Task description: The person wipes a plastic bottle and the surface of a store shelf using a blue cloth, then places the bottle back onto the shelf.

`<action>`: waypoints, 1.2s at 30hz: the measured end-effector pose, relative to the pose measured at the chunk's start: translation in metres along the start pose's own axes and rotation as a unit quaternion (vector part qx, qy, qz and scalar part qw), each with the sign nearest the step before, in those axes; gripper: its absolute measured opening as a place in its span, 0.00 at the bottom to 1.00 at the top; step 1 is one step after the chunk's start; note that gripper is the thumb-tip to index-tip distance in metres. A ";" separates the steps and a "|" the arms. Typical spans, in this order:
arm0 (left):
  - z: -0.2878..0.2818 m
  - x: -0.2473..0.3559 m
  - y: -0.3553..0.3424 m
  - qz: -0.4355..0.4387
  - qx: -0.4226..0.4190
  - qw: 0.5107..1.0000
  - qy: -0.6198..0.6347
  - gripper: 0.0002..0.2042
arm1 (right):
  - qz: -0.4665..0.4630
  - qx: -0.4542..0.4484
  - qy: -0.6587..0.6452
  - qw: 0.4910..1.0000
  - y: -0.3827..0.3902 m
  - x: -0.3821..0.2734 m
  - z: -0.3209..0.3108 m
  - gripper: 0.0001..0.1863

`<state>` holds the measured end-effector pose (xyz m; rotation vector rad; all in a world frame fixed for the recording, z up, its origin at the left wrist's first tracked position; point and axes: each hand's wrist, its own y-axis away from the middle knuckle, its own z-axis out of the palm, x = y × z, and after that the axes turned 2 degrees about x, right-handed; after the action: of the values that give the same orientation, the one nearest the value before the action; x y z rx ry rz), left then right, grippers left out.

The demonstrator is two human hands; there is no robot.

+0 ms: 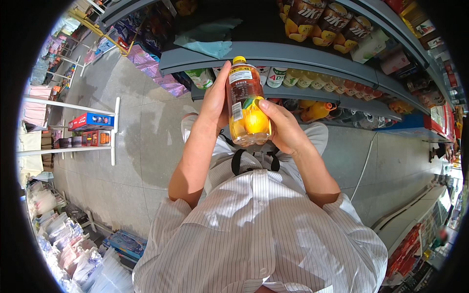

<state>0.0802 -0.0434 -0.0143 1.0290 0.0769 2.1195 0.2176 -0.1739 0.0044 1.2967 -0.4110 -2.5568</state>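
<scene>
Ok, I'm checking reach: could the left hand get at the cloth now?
Probably yes: the cloth lies uncovered on the shelf, but the left hand must leave the bottle, which the right hand also holds.

Colourful boxes (pixel 92 121) sit on a white rack (pixel 113 152) above grey floor (pixel 159 132).
</scene>
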 end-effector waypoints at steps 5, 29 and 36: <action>0.008 0.000 0.014 0.060 -0.001 0.998 -0.031 0.24 | -0.081 0.002 0.068 0.994 -0.005 0.006 0.000 0.34; 0.015 -0.024 0.056 0.206 -0.082 0.959 -0.176 0.31 | -0.282 0.151 0.353 0.879 -0.007 0.005 -0.002 0.50; 0.020 -0.023 0.050 0.218 -0.118 0.952 -0.181 0.30 | -0.270 0.086 0.284 0.916 -0.007 -0.006 -0.011 0.47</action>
<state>0.0724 -0.0986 0.0019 1.3606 -0.6223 2.2069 0.2295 -0.1669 0.0004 2.4035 -0.1679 -2.3820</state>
